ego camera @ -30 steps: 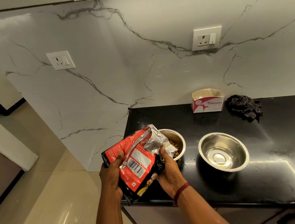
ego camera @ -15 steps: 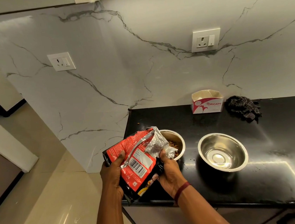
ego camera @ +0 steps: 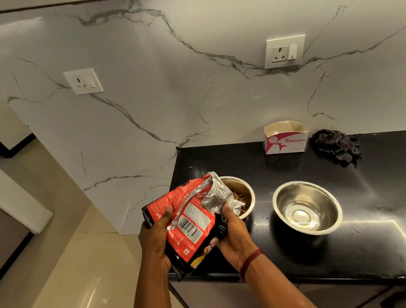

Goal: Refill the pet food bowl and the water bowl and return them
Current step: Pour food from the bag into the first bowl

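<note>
A red and black pet food bag (ego camera: 192, 221) is tilted with its silver open mouth over a steel food bowl (ego camera: 245, 192) holding brown kibble. My left hand (ego camera: 156, 237) grips the bag's lower left side. My right hand (ego camera: 233, 234) grips the bag near its mouth, thumb on the foil. To the right stands a second steel bowl (ego camera: 307, 207) with a little water at its bottom. Both bowls sit on the black countertop (ego camera: 380, 209), near its left end.
A small pink and white open carton (ego camera: 285, 138) and a dark checked cloth (ego camera: 336, 146) lie at the back of the counter against the marble wall. Two sockets (ego camera: 285, 50) are on the wall. A stray kibble piece (ego camera: 190, 167) lies near the counter's back left corner. Tiled floor lies left.
The bag and both hands have stayed nearly still over the food bowl; only the camera view shifted slightly.
</note>
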